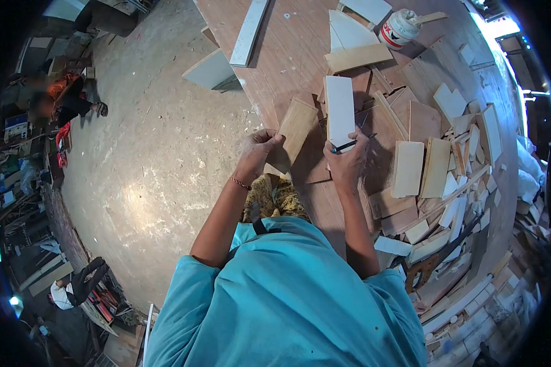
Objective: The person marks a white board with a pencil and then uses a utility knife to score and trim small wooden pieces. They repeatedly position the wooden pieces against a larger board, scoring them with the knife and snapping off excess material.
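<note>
Tan plywood rectangle (297, 127), pinched in left hand (256, 154), lies beside white rectangular board (340, 110) gripped with black pen (348, 145) in right hand (348, 162), probably for comparing

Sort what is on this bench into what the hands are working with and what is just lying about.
In use: wooden piece, held by the left hand; pen, held by the right hand; white board, under the right hand.
Lying about: white tub; long white strip; pile of offcuts.
</note>
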Tool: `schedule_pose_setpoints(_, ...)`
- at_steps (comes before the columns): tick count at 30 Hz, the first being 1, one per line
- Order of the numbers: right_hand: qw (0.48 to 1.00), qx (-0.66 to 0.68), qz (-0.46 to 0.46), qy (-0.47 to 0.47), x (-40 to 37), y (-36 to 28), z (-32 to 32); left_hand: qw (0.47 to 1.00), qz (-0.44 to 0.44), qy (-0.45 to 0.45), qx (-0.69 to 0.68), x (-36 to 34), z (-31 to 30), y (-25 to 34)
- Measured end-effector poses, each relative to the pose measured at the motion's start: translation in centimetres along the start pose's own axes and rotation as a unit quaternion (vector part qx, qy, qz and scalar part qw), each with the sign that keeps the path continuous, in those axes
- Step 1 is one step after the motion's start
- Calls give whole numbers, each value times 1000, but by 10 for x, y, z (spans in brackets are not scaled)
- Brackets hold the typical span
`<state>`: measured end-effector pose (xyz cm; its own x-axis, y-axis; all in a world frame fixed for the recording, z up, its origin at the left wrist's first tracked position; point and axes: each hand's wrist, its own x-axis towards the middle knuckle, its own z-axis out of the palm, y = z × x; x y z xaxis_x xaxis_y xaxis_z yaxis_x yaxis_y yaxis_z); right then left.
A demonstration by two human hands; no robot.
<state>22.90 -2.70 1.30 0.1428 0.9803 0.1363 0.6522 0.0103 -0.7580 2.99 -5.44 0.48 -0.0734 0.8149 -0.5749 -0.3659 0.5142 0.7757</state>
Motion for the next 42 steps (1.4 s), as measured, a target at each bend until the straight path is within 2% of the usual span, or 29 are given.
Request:
schedule_pose_setpoints(8,1000,-2,-2,-11,-5,-4,-5,996,-28,4,-87,-10,8,-12)
schedule_pose_setpoints(10,1000,1,-2,-12,-7,-5,-5,993,-39,30,-110,-12,14,-13)
schedule_pose_setpoints(14,1000,-13,-3,-8,-10,-6,-3,992,-23,53,-110,-9,19,-18)
schedule_pose_setpoints(16,1000,-8,-10,-8,-11,-4,-1,990,-45,93,-100,-13,25,-12)
schedule_pose_setpoints(19,1000,0,-10,-11,-11,-6,0,992,-32,71,-100,-6,23,-20)
schedule_pose_setpoints(24,1000,0,-15,-8,-11,-5,-1,988,-21,98,-119,-4,37,-21)
schedule_pose_setpoints(26,1000,5,18,-13,-11,-12,-5,988,-10,96,-123,-1,40,-23)
schedule_pose_setpoints(28,999,14,35,-19,-10,-21,-9,974,-15,128,-185,2,46,-28)
schedule_pose_setpoints(31,998,29,51,-18,-9,-19,-8,971,-13,154,-181,4,52,-35)
schedule_pose_setpoints(33,998,34,51,-13,-10,-14,-6,973,-24,151,-172,4,53,-39)
schedule_pose_setpoints(35,1000,8,12,1,-10,-8,-5,975,-36,148,-161,4,56,-42)
schedule_pose_setpoints(38,999,8,32,0,-11,4,0,970,-30,154,-183,0,60,-37)
schedule_pose_setpoints(42,1000,7,30,-5,-11,1,-1,980,-56,110,-159,-1,59,-36)
